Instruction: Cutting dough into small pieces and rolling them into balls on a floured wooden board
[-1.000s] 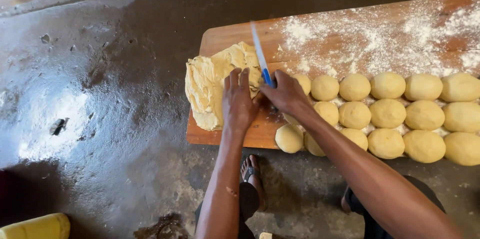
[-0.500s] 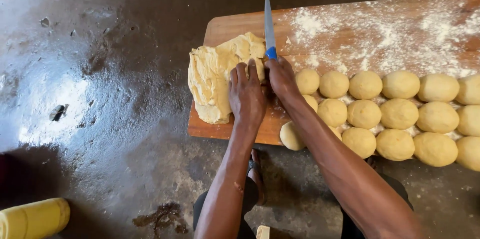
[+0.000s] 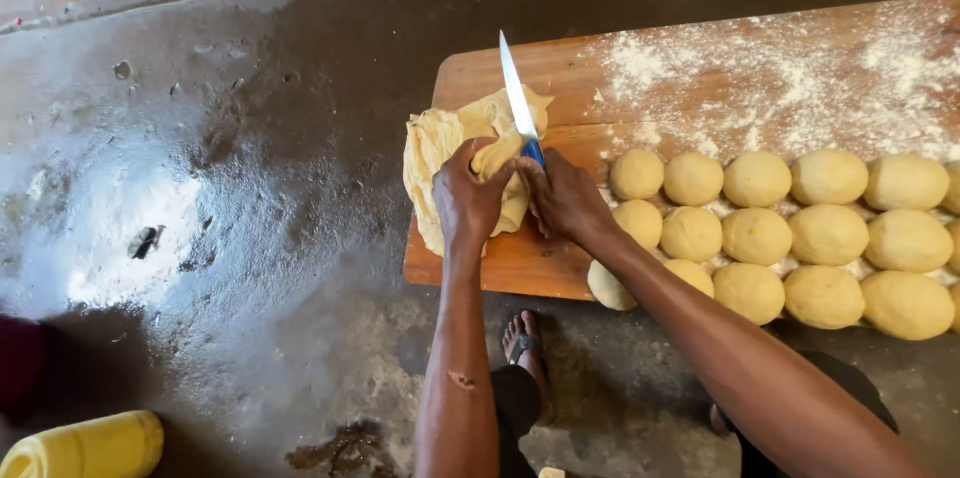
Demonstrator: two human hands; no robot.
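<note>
Far left: yellow jug (image 3: 85, 446) on wet floor (image 3: 200, 188). Then left hand (image 3: 468, 200) curled round soft yellow dough lump (image 3: 440, 153) at left end of wooden board (image 3: 520, 263). Right hand (image 3: 566, 200) closed on blue-handled knife (image 3: 518, 103), blade up over dough. Rightward: many round dough balls (image 3: 780, 233) in rows, already made. Probably mostly done; one ragged lump left to cut.
</note>
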